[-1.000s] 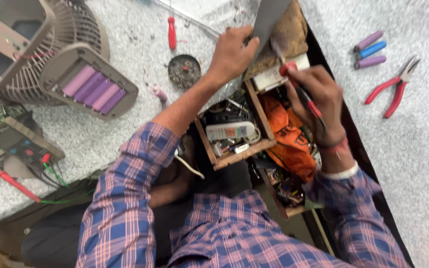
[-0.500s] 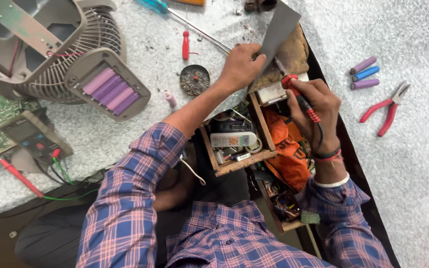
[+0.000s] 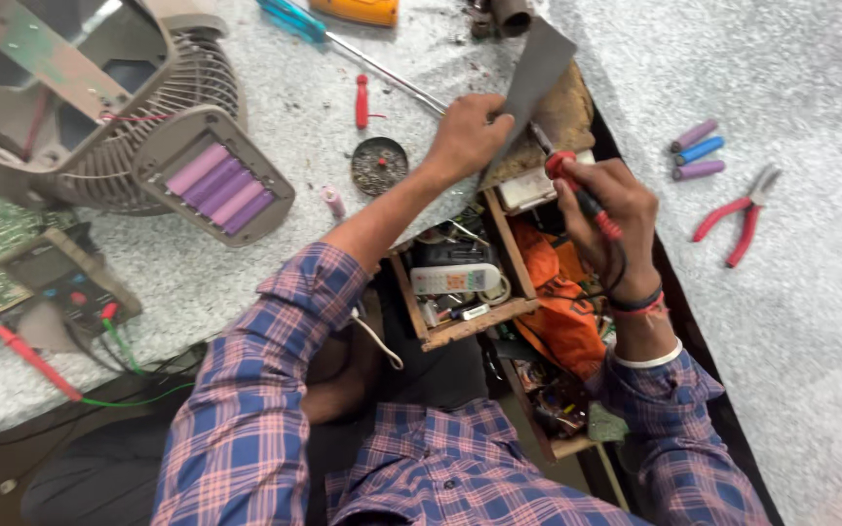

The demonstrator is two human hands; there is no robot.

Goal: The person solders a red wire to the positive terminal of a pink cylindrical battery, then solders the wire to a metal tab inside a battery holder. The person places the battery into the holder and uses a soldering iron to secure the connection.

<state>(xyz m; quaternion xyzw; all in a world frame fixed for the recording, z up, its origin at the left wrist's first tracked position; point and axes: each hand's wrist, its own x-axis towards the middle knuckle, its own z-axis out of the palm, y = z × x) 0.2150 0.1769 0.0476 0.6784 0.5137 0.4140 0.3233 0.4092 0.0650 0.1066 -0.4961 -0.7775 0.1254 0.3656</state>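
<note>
soldering iron | gripped in right hand | left hand just beside

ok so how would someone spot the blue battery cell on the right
Start at the red-handled pliers on the speckled worktop to the person's right. Just up and left of them lie three small cylinders side by side. The blue battery cell is the middle one, between two purple cells.

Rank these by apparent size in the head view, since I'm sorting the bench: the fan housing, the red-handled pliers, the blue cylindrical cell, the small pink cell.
Largest to smallest:
1. fan housing
2. red-handled pliers
3. blue cylindrical cell
4. small pink cell

The last two look close in size, so their order is unsure.
</note>
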